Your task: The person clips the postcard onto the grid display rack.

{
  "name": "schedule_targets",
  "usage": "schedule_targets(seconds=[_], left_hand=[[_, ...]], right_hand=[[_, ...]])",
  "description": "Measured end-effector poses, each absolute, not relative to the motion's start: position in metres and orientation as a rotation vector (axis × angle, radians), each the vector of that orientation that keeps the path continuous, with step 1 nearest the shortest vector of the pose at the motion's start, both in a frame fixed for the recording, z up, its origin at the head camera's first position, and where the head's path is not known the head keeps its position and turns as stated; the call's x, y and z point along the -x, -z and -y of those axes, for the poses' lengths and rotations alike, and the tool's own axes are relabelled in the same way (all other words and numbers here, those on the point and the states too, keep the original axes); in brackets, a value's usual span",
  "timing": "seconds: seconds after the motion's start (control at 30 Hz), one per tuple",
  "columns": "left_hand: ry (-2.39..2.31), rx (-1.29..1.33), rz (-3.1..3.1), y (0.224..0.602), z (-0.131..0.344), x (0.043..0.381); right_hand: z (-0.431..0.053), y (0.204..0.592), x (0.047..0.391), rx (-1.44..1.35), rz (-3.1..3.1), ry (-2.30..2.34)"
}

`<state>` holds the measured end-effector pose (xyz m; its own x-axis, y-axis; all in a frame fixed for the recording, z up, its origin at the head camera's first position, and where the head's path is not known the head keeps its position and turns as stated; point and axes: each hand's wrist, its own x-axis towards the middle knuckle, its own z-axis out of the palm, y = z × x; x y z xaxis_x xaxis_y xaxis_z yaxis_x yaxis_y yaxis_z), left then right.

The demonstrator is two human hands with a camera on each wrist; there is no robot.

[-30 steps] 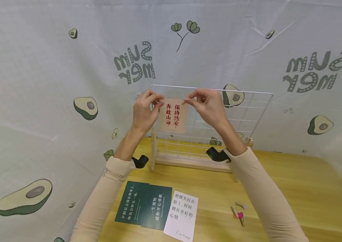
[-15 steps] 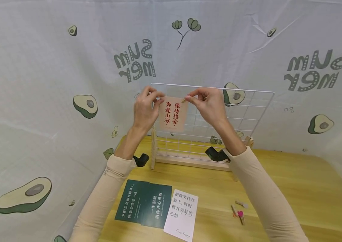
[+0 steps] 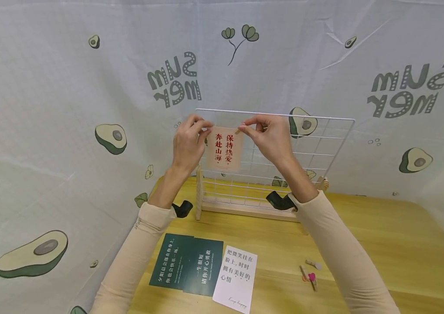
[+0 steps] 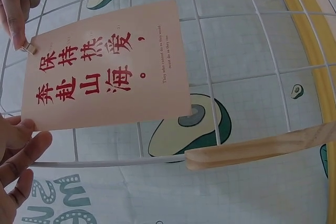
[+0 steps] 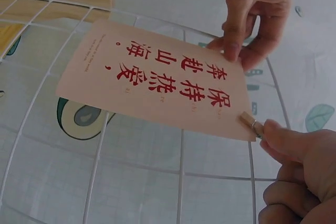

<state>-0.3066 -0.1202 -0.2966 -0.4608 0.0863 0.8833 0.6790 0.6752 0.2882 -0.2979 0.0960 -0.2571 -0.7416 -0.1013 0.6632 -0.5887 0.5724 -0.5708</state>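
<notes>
A pale pink card [image 3: 224, 150] with red Chinese characters is held up against the white wire grid [image 3: 277, 148], near its upper left. My left hand [image 3: 188, 141] pinches the card's top left corner between thumb and fingers. At the top right corner, my right hand [image 3: 271, 137] pinches a small wooden clothespin [image 5: 252, 123], whose tip overlaps the card's edge. In the left wrist view the clothespin [image 4: 29, 49] also sits at the card's corner, under the right hand's fingertips.
The grid stands in a wooden base [image 3: 245, 210] on a yellow wood-grain table [image 3: 363, 244]. Two dark green cards [image 3: 202, 268] and a white card [image 3: 235, 279] lie in front. Several loose clothespins [image 3: 310, 279] lie to the right. An avocado-print cloth [image 3: 128, 87] hangs behind.
Both hands stay almost in place at the card's top corners. The card and the clothespin shift only very slightly.
</notes>
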Motion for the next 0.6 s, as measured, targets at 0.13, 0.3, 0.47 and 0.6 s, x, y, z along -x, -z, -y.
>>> schedule_targets(seconds=[0.13, 0.3, 0.47, 0.6], left_hand=[[0.772, 0.588, 1.934, 0.299, 0.121, 0.305], [0.743, 0.59, 1.926, 0.302, 0.122, 0.302], [0.707, 0.603, 1.933, 0.304, 0.121, 0.299], [0.688, 0.6, 1.912, 0.309, 0.121, 0.287]], right_hand=[[-0.097, 0.26, 0.297, -0.573, 2.216, -1.078], [-0.103, 0.268, 0.293, -0.635, 2.175, -1.068], [-0.114, 0.276, 0.281, -0.641, 2.124, -1.032], [-0.128, 0.287, 0.264, -0.634, 2.152, -0.935]])
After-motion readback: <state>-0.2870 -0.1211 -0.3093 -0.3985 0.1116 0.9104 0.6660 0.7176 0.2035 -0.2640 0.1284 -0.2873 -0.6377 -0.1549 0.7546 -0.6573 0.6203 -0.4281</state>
